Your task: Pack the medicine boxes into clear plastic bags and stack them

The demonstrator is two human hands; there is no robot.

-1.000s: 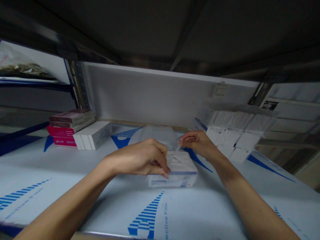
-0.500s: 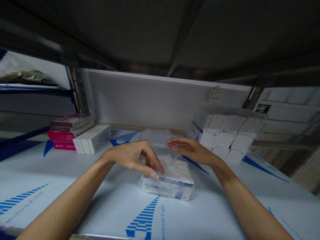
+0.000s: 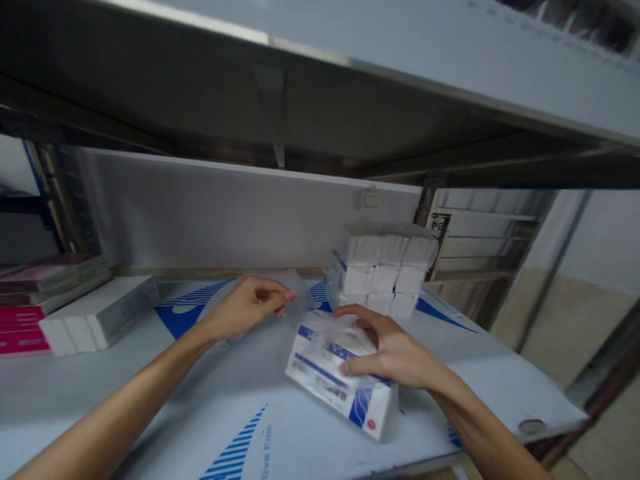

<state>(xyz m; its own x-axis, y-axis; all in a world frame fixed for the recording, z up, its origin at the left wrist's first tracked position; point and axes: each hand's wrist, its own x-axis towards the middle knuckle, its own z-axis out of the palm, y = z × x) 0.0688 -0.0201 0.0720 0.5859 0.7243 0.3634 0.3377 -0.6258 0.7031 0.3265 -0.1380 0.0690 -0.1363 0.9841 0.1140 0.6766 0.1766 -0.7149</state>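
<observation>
Beneath a metal upper shelf (image 3: 200, 107), a lower shelf (image 3: 500, 370) covered in pale film bears a blue striped print (image 3: 234, 445) near its front, with the word "Film" beside it. Just behind that print, right of centre, is a plastic-wrapped pack of white-and-blue cartons (image 3: 320, 383), tilted, its printed face toward the camera. The right hand (image 3: 397, 350) clasps it, thumb pressed on the printed face and fingers bent over the top; whether the pack's lower edge touches the shelf I cannot tell. A little farther back and to the left, the left hand (image 3: 245, 307) is raised above the film, fingers curled and thumb tip near the forefinger; clear plastic shows close by its fingertips, but I cannot tell if it is pinched. At far left, white cartons (image 3: 100, 317) stand side by side, with pink boxes (image 3: 23, 327) just beside them. Behind the right hand, white cartons are stacked three high in a clear plastic bag (image 3: 383, 280). Beyond rises a pale back panel (image 3: 225, 213), with a switch plate (image 3: 370, 201) toward its right.
</observation>
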